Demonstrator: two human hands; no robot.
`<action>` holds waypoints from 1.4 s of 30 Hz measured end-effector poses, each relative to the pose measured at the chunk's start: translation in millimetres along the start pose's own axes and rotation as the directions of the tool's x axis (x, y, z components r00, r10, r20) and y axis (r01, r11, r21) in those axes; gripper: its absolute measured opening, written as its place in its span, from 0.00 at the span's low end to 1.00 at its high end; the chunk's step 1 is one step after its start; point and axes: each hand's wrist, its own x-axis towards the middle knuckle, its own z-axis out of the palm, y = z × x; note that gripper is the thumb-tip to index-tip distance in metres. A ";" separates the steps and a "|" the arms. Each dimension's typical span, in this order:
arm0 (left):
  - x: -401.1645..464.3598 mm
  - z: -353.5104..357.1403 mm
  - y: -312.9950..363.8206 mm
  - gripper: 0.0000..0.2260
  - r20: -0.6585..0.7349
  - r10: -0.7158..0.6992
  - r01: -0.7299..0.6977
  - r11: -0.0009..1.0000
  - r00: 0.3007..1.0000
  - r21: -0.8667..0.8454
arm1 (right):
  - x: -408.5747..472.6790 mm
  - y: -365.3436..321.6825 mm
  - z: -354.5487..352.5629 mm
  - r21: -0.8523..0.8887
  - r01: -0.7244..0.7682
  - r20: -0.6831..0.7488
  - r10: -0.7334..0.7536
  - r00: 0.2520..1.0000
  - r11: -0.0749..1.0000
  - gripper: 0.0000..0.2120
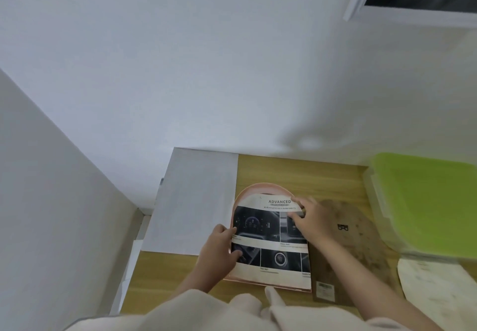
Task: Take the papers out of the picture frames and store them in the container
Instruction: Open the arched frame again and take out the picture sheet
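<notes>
Presently the paper lies flat on the arched frame, long axis toward the tabletop's far edge, heading farthest. Left hand pinches its left edge; right hand grips its upper right.

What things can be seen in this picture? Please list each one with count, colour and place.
frame: 1, pink, arched, table centre
paper: 1, printed, dark photos, lying on the frame
backing board: 1, brown, right of frame
container: 1, clear with green lid, far right
white sheet: 1, left of frame
pale sheet: 1, near right corner
table: 1, wood
left hand: on the paper's left edge
right hand: on the paper's upper right
</notes>
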 end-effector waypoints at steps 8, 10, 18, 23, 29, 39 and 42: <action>4.3 9.6 0.6 0.26 0.035 -0.007 0.001 0.987 0.999 0.162 | 7.5 9.6 8.4 0.017 0.009 0.089 -0.010 0.996 1.000 0.31; 5.6 10.0 0.9 0.26 0.036 -0.003 -0.004 0.980 0.999 0.199 | 7.7 11.0 10.6 0.024 0.004 0.080 -0.006 0.997 1.000 0.32; 7.3 13.3 -3.3 0.26 0.023 0.001 -0.006 0.972 1.000 0.233 | 7.4 18.9 17.6 -0.051 0.009 0.019 -0.008 1.000 0.999 0.30; 6.7 13.9 -1.8 0.24 -0.002 -0.001 0.001 0.974 1.000 0.227 | 7.4 20.0 14.0 -0.033 0.044 0.069 -0.042 0.997 0.998 0.27; -5.7 20.6 18.9 0.21 -0.085 0.027 -0.011 0.983 0.996 0.183 | -10.3 27.5 -3.4 0.070 0.037 -0.051 -0.034 0.998 0.997 0.20; -37.0 94.4 90.1 0.17 -0.068 0.024 -0.021 0.999 0.997 0.036 | -78.9 108.8 -45.4 0.144 -0.074 -0.103 0.089 0.991 0.987 0.19; -50.0 123.4 104.1 0.19 -0.029 -0.009 0.010 1.000 1.000 0.029 | -95.2 140.4 -57.8 0.123 -0.166 -0.116 0.180 0.977 0.979 0.20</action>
